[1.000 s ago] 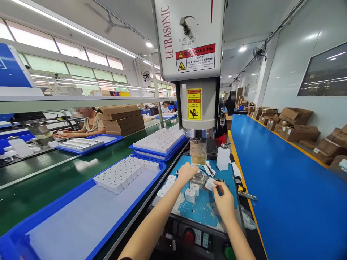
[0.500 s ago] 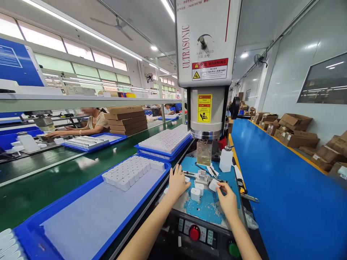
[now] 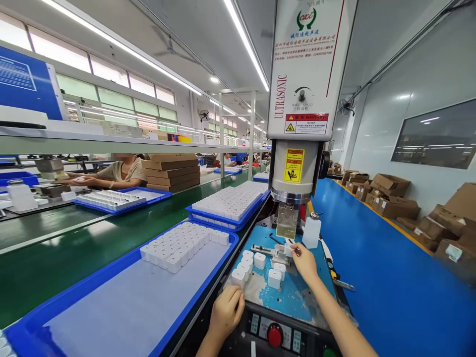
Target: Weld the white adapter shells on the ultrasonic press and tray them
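My right hand (image 3: pixel 304 263) pinches a small white plastic housing (image 3: pixel 287 249) at the metal fixture (image 3: pixel 279 255), below the clear horn (image 3: pixel 286 221) of the ultrasonic welding machine (image 3: pixel 303 74). My left hand (image 3: pixel 226 310) is curled at the front left of the machine's base, close to a row of white housings (image 3: pixel 238 276); whether anything is inside its fingers is hidden. Two more white housings (image 3: pixel 274 279) stand together on the blue work surface (image 3: pixel 286 300), and another (image 3: pixel 259 260) sits left of the fixture.
A blue tray (image 3: pixel 122 277) partly filled with white housings lies to the left. Behind it are stacked full trays (image 3: pixel 226 201). A white bottle (image 3: pixel 311 232) stands right of the horn, a red button (image 3: pixel 275 335) in front. Across the green belt (image 3: pixel 89 230), a person (image 3: pixel 128 171) works.
My right hand has brought the housing left and back into the fixture area. My left hand has pulled back toward the front edge and curled, uncovering the row of housings. The view has shifted.
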Motion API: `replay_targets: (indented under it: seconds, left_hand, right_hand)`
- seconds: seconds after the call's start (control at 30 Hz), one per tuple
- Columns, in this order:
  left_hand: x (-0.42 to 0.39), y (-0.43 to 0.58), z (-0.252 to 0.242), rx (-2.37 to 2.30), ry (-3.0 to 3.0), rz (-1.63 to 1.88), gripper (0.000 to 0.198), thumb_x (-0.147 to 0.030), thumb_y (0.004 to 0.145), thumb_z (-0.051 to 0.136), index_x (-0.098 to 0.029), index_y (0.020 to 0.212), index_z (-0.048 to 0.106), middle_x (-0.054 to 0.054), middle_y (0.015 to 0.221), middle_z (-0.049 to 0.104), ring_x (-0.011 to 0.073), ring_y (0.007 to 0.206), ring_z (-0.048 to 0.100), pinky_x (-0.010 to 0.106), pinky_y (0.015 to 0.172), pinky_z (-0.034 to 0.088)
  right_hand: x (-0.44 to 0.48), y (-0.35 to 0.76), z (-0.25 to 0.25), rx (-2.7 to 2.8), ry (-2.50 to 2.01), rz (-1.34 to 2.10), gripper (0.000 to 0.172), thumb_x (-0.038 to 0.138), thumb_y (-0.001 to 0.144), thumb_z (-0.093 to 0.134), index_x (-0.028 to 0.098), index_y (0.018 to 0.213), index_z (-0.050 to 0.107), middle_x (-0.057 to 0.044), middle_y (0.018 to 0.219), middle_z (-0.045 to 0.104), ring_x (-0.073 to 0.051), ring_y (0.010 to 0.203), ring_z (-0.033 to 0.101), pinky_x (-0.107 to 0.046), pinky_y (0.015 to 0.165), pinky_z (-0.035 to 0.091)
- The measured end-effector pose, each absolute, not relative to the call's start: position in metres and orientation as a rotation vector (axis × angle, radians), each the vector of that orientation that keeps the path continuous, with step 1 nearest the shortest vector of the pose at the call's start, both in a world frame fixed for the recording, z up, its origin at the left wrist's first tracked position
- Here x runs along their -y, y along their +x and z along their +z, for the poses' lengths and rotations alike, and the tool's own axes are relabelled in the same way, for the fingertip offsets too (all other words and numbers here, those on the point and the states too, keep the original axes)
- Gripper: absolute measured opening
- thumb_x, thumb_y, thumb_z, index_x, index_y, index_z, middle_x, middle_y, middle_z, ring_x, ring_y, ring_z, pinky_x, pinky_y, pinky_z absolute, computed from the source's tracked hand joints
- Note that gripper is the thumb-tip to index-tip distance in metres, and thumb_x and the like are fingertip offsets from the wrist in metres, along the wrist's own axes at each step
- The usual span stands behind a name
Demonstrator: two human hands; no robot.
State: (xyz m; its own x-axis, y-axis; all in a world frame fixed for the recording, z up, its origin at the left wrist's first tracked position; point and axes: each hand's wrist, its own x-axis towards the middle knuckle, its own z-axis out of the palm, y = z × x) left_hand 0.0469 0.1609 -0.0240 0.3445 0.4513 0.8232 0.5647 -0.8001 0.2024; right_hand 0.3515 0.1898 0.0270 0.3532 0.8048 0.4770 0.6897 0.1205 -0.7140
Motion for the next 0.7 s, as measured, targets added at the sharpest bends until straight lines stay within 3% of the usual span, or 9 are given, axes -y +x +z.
replay_targets:
  seconds: [0.13,0.27,0.5,0.7]
  left_hand:
    - [-0.163,0.045,-0.029,0.953,-2.471,-1.483,0.023,-0.014,0.090,0.041,-0.020,0.081,0.062,0.005,0.076,0.062,0.0166,0.072,0.060,0.027,0.066,0.048]
    - [-0.165,0.049,-0.035,0.995,-2.404,-1.541,0.025,-0.015,0.090,0.041,-0.020,0.073,0.060,0.004,0.070,0.058,0.0159,0.067,0.057,0.026,0.062,0.046]
    - [-0.171,0.056,-0.045,1.093,-2.293,-1.610,0.028,-0.016,0.090,0.041,-0.019,0.066,0.055,0.002,0.064,0.053,0.0151,0.063,0.052,0.026,0.059,0.041]
    - [-0.171,0.056,-0.041,1.090,-2.306,-1.616,0.031,-0.017,0.092,0.039,-0.020,0.064,0.052,0.002,0.062,0.051,0.0147,0.061,0.049,0.026,0.058,0.038]
  right_hand:
    - [-0.199,0.339,0.027,1.421,-1.609,0.142,0.024,0.037,0.076,0.047,0.024,0.083,0.066,-0.004,0.072,0.070,-0.024,0.065,0.066,-0.029,0.052,0.045]
    - [-0.205,0.332,0.026,1.478,-1.616,0.145,0.022,0.032,0.076,0.045,0.024,0.079,0.066,-0.006,0.081,0.070,-0.023,0.068,0.066,-0.030,0.055,0.046]
    - [-0.212,0.332,0.034,1.490,-1.676,0.155,0.013,0.028,0.070,0.050,0.021,0.069,0.061,-0.003,0.078,0.060,-0.015,0.057,0.052,-0.026,0.054,0.043]
    - [-0.174,0.328,0.041,1.427,-1.585,0.144,0.021,0.035,0.080,0.047,0.020,0.086,0.060,-0.008,0.095,0.059,-0.024,0.089,0.059,-0.036,0.076,0.050]
